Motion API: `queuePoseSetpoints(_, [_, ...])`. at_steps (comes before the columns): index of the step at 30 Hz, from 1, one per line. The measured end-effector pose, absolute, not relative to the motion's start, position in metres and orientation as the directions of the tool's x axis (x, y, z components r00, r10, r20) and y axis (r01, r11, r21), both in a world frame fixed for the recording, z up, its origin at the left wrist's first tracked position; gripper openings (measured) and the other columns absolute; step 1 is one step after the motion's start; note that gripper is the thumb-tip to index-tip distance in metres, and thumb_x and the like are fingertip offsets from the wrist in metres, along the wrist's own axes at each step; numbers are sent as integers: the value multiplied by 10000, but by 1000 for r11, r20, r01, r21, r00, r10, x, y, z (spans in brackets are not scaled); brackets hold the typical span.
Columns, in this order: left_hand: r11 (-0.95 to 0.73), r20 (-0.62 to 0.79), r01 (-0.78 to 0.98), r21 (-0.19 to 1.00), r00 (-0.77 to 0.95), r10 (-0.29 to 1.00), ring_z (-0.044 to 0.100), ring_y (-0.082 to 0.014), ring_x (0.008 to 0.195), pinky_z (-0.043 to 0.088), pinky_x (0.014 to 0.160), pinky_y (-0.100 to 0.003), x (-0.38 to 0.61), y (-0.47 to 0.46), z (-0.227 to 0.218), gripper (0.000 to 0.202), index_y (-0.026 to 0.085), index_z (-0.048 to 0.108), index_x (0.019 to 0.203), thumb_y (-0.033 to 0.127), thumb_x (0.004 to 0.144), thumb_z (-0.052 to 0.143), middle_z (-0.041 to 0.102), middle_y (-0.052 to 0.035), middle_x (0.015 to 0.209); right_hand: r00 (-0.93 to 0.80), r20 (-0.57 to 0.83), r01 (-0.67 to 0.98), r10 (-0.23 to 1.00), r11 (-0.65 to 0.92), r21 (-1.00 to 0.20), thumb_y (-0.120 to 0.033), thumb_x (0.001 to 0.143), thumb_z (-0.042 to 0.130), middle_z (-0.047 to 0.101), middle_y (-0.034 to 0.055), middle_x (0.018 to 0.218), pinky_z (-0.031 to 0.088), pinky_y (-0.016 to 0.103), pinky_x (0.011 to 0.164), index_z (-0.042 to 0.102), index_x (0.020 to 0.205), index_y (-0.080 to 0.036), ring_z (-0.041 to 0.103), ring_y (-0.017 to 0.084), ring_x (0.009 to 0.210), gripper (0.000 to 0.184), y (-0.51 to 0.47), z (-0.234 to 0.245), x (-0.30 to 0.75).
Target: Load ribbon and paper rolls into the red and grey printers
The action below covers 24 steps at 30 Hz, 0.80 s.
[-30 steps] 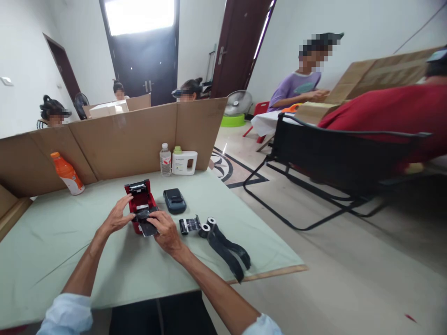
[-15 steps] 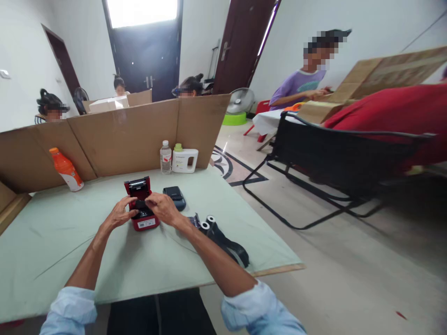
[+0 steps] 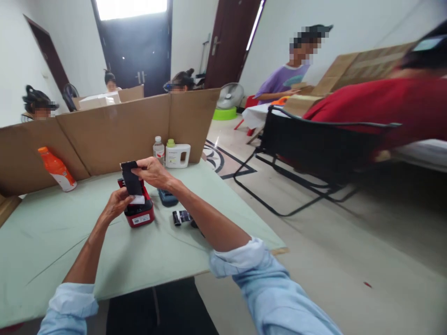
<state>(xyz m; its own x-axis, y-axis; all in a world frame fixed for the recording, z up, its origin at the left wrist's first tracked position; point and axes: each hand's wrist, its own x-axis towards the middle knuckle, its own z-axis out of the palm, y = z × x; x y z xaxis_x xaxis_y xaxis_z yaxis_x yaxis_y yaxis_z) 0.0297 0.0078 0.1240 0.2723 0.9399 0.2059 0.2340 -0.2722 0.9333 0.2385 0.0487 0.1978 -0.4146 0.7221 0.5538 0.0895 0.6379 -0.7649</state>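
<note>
A small red printer (image 3: 138, 215) stands on the pale green table (image 3: 63, 237). My left hand (image 3: 118, 204) grips its left side, fingers curled against the casing. My right hand (image 3: 151, 171) is raised above the printer and pinches a black strip of paper (image 3: 132, 182), pulled up from inside it. A dark blue device (image 3: 166, 198) lies just right of the printer, partly behind my right forearm. A short black roll piece (image 3: 181, 217) rests near my right arm; the longer black rolls are hidden behind it.
A cardboard divider (image 3: 115, 132) walls the table's far side. An orange bottle (image 3: 56, 168), a water bottle (image 3: 158, 150) and a white jug (image 3: 177, 155) stand along it. A black chair (image 3: 314, 149) and a person in red sit at right. Other people work behind the divider.
My right hand has risen from the printer's top, drawing the black strip upward. My left hand stays on the printer. The view has shifted slightly to the right.
</note>
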Motion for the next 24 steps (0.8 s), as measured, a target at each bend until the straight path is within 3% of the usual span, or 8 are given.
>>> queuePoseSetpoints(4, [-316, 247, 317, 894, 239, 939, 711, -219, 810, 584, 767, -331, 45, 4, 142, 395, 153, 755, 949, 494, 761, 816, 780, -61, 896, -362, 603, -20, 711, 641, -767, -310, 869, 595, 560, -31, 650, 456, 220, 583, 674, 748, -151, 542, 111, 623, 215, 34, 208, 280])
queuePoseSetpoints(7, [-342, 251, 398, 851, 262, 932, 684, -196, 767, 564, 705, -302, 62, 5, 149, 364, 155, 746, 1007, 461, 811, 748, 758, -52, 873, -271, 577, 9, 770, 602, -799, -327, 849, 636, 620, -15, 678, 475, 223, 600, 687, 763, -150, 574, 112, 644, 203, 13, 202, 328])
queuePoseSetpoints(10, [-468, 342, 520, 714, 324, 882, 659, -183, 768, 529, 692, -287, 87, 5, 152, 272, 167, 748, 1022, 366, 858, 664, 740, -48, 878, -163, 498, 95, 852, 516, -851, -326, 807, 684, 668, -2, 684, 476, 231, 605, 707, 769, -151, 591, 117, 641, 181, -16, 183, 379])
queuePoseSetpoints(14, [-673, 427, 555, 489, 521, 739, 667, -197, 867, 535, 811, -329, 132, 10, 152, 203, 193, 761, 1006, 252, 904, 596, 730, -66, 985, 35, 345, 185, 938, 334, -924, -344, 782, 713, 695, 14, 682, 478, 250, 621, 734, 747, -155, 591, 132, 646, 194, -54, 140, 438])
queuePoseSetpoints(19, [-765, 357, 541, 348, 678, 642, 678, -218, 954, 543, 928, -364, 207, 30, 140, 206, 213, 764, 1009, 172, 924, 580, 691, -73, 1045, 278, 201, 243, 939, 134, -961, -375, 714, 745, 638, -3, 628, 411, 256, 557, 745, 727, -155, 531, 140, 614, 220, -80, 80, 486])
queuePoseSetpoints(22, [-791, 280, 538, 290, 743, 608, 684, -225, 1028, 544, 961, -352, 251, 44, 128, 252, 226, 768, 1032, 127, 917, 567, 688, -78, 1104, 375, 192, 295, 907, 80, -952, -448, 736, 711, 578, -25, 602, 361, 258, 522, 748, 775, -152, 478, 134, 574, 301, -87, 45, 505])
queuePoseSetpoints(24, [-786, 199, 562, 257, 765, 612, 689, -229, 1055, 542, 972, -351, 273, 50, 119, 280, 230, 775, 1051, 118, 922, 553, 696, -85, 1140, 403, 219, 362, 889, 65, -930, -462, 764, 666, 594, -18, 626, 393, 266, 547, 731, 764, -161, 509, 146, 587, 308, -92, 23, 512])
